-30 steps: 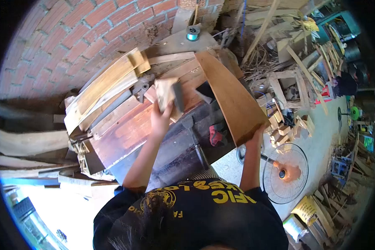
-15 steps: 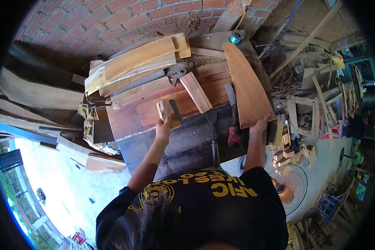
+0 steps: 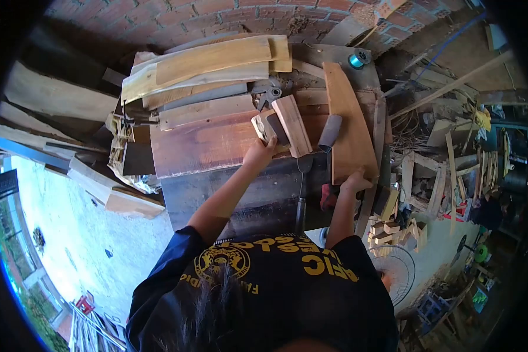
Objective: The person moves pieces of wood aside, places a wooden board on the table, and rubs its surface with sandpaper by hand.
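My left hand (image 3: 260, 154) is closed on a pale wooden block with a dark strip (image 3: 266, 129), held over the bench against the left side of a thicker striped wood block (image 3: 292, 125). My right hand (image 3: 356, 180) grips the near end of a long curved board (image 3: 347, 117), wide at my end and narrowing toward the wall. A dark grey curled piece (image 3: 330, 132) overlaps the board's left edge. Close by the right hand, a red-handled tool (image 3: 327, 198) is partly covered by the board. A scraper-like tool with a long metal handle (image 3: 301, 214) lies between my arms.
Curved boards (image 3: 211, 61) are stacked at the back of the bench beneath a brick wall (image 3: 217, 20). A spool of teal line (image 3: 358, 58) sits at the back right corner. Metal clamp-like hardware (image 3: 272, 94) lies mid-bench. A fan (image 3: 393, 273) and wood offcuts (image 3: 387, 232) are on the right.
My left hand has moved right with its block, up to the striped block. The curved board in my right hand has shifted left over the red-handled tool. The camera view has turned slightly.
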